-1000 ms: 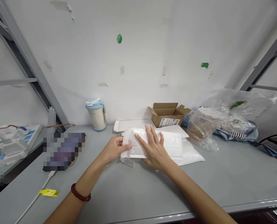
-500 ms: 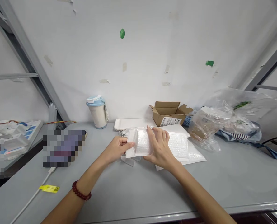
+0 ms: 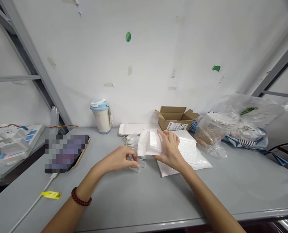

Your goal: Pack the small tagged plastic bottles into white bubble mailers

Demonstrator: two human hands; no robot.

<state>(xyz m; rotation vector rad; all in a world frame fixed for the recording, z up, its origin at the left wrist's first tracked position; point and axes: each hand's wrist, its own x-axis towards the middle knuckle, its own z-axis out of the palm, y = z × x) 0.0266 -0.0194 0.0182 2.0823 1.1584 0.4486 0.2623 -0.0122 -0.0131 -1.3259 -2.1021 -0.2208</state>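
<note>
Right hand lifts a bubble pouch; left hand pinches a small clear piece.

The right hand (image 3: 171,149) grasps the white padded bubble-wrap pouch (image 3: 149,143), raised off the grey table (image 3: 134,194), long axis left-right. Just below-left, the left hand (image 3: 118,159) pinches a small clear plastic piece (image 3: 137,164) lying on the table, nearer to it. More white pouches (image 3: 190,155) lie right; a brown cardboard box (image 3: 175,119) stands behind.

Your left hand (image 3: 121,158) reaches forward low, fingers curled, fingertips pinched together. Your right hand (image 3: 171,149) sits raised just beyond it — fingers closed in a grasp, both forearms extended.
</note>
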